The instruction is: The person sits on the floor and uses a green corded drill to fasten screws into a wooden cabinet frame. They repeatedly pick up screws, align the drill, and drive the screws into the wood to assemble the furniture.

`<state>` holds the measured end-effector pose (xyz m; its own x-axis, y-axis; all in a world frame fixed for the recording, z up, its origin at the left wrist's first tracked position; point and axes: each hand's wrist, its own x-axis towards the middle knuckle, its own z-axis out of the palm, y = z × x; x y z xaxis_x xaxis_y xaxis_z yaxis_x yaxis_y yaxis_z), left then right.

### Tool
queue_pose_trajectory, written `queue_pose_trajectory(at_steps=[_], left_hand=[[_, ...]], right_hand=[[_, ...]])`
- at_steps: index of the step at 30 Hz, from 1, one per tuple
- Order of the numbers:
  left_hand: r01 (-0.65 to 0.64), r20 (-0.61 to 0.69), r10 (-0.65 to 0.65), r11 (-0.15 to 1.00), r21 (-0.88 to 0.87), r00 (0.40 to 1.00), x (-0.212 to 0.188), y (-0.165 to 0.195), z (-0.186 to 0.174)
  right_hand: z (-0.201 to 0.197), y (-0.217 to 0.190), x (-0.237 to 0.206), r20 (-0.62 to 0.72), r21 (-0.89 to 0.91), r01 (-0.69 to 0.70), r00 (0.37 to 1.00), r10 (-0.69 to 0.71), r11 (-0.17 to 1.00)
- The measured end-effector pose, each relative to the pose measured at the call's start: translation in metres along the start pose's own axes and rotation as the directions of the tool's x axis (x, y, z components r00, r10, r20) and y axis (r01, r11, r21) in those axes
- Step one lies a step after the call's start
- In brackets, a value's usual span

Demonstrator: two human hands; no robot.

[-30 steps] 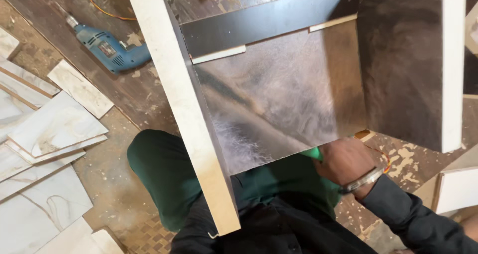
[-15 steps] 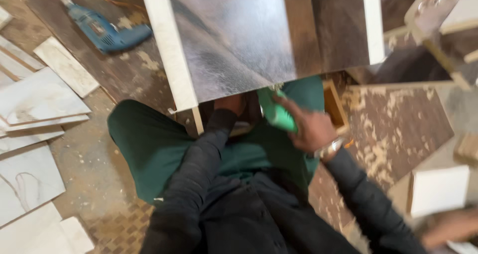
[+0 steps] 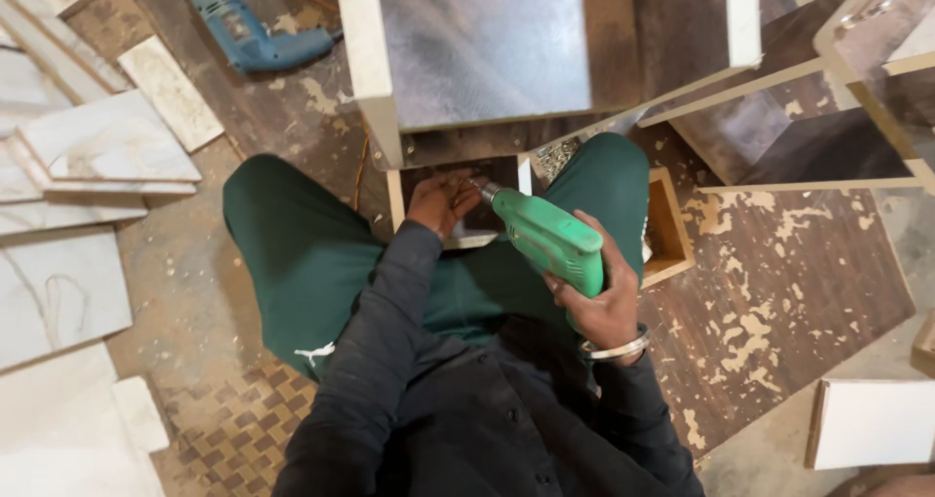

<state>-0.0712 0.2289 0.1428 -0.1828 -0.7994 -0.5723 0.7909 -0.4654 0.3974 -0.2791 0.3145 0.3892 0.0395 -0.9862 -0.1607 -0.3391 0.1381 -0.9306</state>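
— Covering the floor (image 3: 779, 293) is worn brown board, flecked with sawdust; pale offcuts (image 3: 107, 142) are stacked at one side, and a blue drill (image 3: 248, 35) is left beyond them.

— And the hands?

— A green drill (image 3: 545, 239) is gripped in the right hand (image 3: 604, 302), its bit aimed at a small box (image 3: 463, 200) between the knees. The left hand (image 3: 443, 200) is laid in that box, fingers curled; whether anything is held cannot be told.

— What has changed?

— The cabinet (image 3: 545, 49) is now seen further up, and the green drill has been brought lower.

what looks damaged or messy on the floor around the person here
The dark floor sheet is flaking, with pale patches where its surface has peeled off. A blue drill lies loose at upper left, beside scattered white board offcuts.
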Motion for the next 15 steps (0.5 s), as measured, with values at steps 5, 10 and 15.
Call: queue_pose_trajectory(at_steps=[5,10,15], left_hand=[[-0.091,0.132,0.087,0.996,0.026,0.987,0.001,0.011,-0.003],[-0.163,0.241,0.153,0.986,0.022,0.958,-0.01,0.016,-0.006],[-0.198,0.192,0.204,0.979,-0.051,0.96,-0.009,0.014,-0.008]], right_hand=[[0.009,-0.003,0.004,-0.008,0.041,0.052,0.999,-0.052,0.998],[0.008,-0.002,0.003,-0.007,0.02,0.051,0.999,-0.05,0.999],[0.008,-0.002,0.0,0.027,0.091,0.059,0.998,-0.062,0.994]])
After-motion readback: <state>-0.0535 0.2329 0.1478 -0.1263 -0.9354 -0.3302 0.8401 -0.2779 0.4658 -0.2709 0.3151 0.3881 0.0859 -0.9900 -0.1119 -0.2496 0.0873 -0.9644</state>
